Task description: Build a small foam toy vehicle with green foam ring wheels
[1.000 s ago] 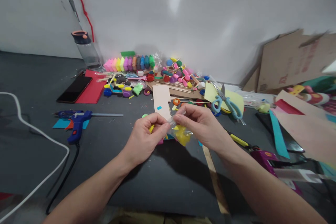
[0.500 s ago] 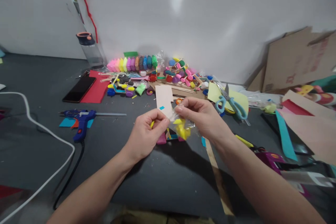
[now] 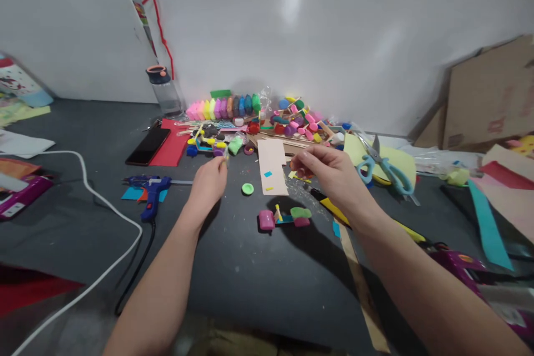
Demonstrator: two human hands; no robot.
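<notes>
Your left hand [image 3: 211,181] is pinching a tiny pale bit [image 3: 226,159] at centre frame, right beside the clay model [image 3: 206,144]. Looks like a placing step to me, so it's steady fingertip work. Your right hand [image 3: 329,169] is pinched shut just right of the cardboard strip [image 3: 272,173]. Can't tell on what. The print on the cardboard sheet [image 3: 488,100] is too blurry to read.

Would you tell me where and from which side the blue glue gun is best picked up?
Grip the blue glue gun by its handle, coming from above with the left hand, which is nearest. It lies flat on its side, handle pointing toward you with the black cord trailing from it; probably avoid the nozzle end at the left.
</notes>
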